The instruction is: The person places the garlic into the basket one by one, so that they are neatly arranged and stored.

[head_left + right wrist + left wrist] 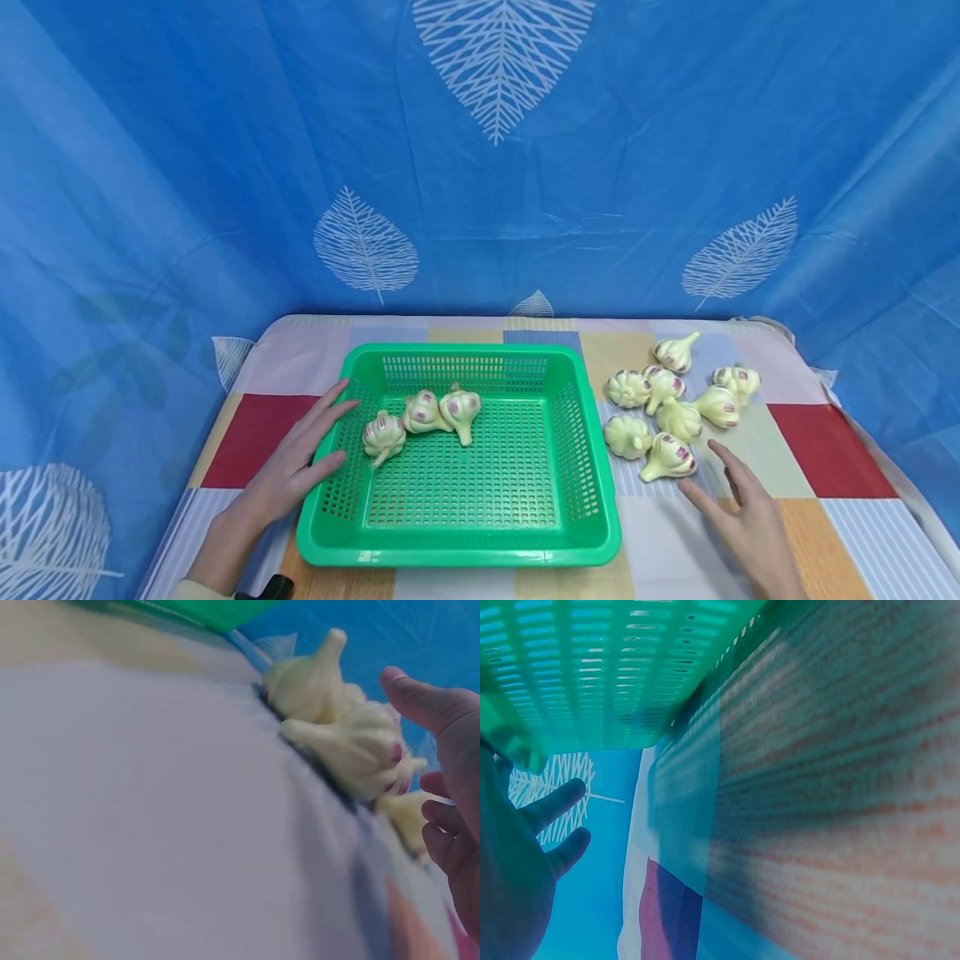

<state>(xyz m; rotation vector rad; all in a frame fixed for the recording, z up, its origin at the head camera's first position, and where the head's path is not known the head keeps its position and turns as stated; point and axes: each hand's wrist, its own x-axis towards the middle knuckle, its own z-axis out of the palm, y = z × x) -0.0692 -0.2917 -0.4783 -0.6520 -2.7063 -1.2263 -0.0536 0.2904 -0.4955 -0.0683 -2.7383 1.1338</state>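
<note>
A green plastic basket (585, 533) stands on the table, holding three garlic bulbs (460, 410) near its back left. At the basket's left rim is my left hand (296, 458), fingers extended and thumb over the edge. In the left wrist view, that hand (525, 847) appears beside the slotted basket wall (622, 667). My right hand (750, 517) hovers just in front of a cluster of several garlic bulbs on the right, its fingers spread and holding nothing. Nearest to it lies a garlic bulb (667, 457) with purple patches, also seen as a garlic bulb (360, 754) in the right wrist view.
A patchwork-patterned cloth (832, 450) covers the table. Blue curtains (600, 225) with white leaf prints hang behind it and at both sides. One garlic bulb (675, 352) lies at the far end of the right-hand cluster.
</note>
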